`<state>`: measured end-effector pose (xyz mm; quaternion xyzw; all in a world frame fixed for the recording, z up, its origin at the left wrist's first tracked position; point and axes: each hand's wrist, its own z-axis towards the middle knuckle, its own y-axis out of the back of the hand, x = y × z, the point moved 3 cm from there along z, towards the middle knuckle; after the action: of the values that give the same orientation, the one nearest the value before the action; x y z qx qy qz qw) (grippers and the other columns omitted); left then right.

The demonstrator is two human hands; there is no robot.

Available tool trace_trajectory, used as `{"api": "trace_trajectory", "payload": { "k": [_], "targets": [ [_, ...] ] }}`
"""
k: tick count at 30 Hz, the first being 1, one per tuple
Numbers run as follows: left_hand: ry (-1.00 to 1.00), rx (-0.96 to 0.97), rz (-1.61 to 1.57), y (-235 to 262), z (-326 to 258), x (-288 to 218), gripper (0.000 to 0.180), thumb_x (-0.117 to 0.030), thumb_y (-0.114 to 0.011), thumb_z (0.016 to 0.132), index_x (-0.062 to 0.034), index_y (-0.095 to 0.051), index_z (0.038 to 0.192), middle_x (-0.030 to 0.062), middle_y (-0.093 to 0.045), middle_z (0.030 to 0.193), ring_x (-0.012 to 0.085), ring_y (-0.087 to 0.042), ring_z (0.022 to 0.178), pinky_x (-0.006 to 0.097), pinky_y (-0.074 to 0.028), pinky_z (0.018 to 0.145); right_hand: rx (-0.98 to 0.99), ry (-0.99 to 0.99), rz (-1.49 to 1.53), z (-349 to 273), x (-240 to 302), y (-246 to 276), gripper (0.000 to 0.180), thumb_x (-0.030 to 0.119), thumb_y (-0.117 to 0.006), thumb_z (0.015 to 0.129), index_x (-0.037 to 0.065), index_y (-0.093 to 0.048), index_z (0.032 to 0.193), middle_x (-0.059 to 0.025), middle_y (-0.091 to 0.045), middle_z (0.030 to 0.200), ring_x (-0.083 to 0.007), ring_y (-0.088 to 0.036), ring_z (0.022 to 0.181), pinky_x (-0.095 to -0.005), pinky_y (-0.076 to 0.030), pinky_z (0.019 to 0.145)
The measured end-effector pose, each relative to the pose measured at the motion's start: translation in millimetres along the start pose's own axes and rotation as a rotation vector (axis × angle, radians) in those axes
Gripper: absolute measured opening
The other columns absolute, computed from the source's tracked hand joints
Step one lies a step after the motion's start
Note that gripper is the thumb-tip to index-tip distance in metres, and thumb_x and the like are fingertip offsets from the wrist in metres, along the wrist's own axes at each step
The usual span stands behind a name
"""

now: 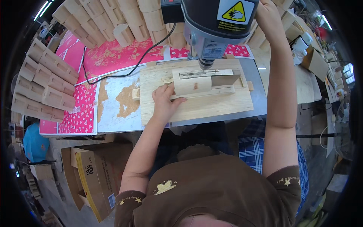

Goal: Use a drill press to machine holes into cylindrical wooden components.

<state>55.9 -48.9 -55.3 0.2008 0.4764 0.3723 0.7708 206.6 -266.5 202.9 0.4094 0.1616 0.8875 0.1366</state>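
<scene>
Crowded bench (pixel 113 109): left hand (pixel 164 100) on wooden block (pixel 191 85).

— View count? Mounting?
— Single head-worn fisheye, looking steeply down from above over the wearer's own brown shirt at the near edge.
— Facing?
— Forward and down onto the workbench (pixel 113 113), with the drill press head (pixel 211 26) close under the lens at the far centre.
— Nearness?
— Close: within arm's reach of the wooden jig board (pixel 196 102); left hand (pixel 164 100) mid-frame, right hand (pixel 266 15) far right, both forearms entering from below.
— Edges?
— Strong bending toward the dark rim; stacked wooden blocks (pixel 45 83) curving at far left.
— Shared coverage?
— No second view supplied.
</scene>
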Motion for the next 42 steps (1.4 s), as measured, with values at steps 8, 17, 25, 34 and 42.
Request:
{"api": "trace_trajectory", "payload": {
  "k": [8,17,25,34,42],
  "targets": [
    [0.017,-0.012,0.034,4,-6,5,0.063,-0.028,-0.080,0.057,-0.0106,-0.058,0.114,0.0009,-0.050,0.076,0.0206,-0.049,0.080,0.038,-0.029,0.081,-0.143,0.202,-0.179,-118,20,8,0.011,0.007,-0.059,0.084,-0.003,-0.061,0.081,-0.0087,-0.048,0.058,-0.0125,-0.046,0.052,-0.0270,-0.037,0.051],
    [-0.009,-0.001,0.043,0,0,-1,0.066,-0.028,-0.080,0.058,-0.0101,-0.057,0.117,0.0007,-0.050,0.077,0.0202,-0.049,0.081,0.038,-0.029,0.080,-0.287,0.350,-0.154,-178,-55,-39,0.012,0.001,-0.057,0.080,0.002,-0.065,0.090,-0.0097,-0.059,0.070,-0.0245,-0.055,0.065,-0.0352,-0.042,0.065],
    [0.031,0.003,0.101,9,-8,0,0.064,-0.029,-0.079,0.058,-0.0115,-0.058,0.116,0.0001,-0.051,0.078,0.0203,-0.050,0.084,0.039,-0.029,0.082,-0.203,0.263,-0.193,-86,21,6,0.017,0.012,-0.055,0.086,-0.002,-0.058,0.076,-0.0049,-0.049,0.060,-0.0119,-0.045,0.054,-0.0268,-0.036,0.052],
    [0.017,0.050,-0.002,-30,13,-24,0.064,-0.029,-0.079,0.059,-0.0136,-0.058,0.118,0.0024,-0.054,0.084,0.0233,-0.051,0.090,0.042,-0.029,0.087,-0.178,0.231,-0.207,-17,-1,15,0.028,0.022,-0.051,0.091,-0.002,-0.061,0.080,-0.0001,-0.045,0.058,-0.0072,-0.040,0.055,-0.0234,-0.032,0.051],
    [0.041,-0.024,0.012,-25,5,-10,0.053,-0.033,-0.079,0.055,-0.0112,-0.062,0.101,0.0033,-0.056,0.088,0.0251,-0.051,0.092,0.044,-0.031,0.086,-0.192,0.227,-0.134,-156,-7,-15,0.016,0.005,-0.051,0.087,-0.004,-0.064,0.089,-0.0094,-0.056,0.066,-0.0202,-0.054,0.061,-0.0277,-0.042,0.061]
  ]
}}
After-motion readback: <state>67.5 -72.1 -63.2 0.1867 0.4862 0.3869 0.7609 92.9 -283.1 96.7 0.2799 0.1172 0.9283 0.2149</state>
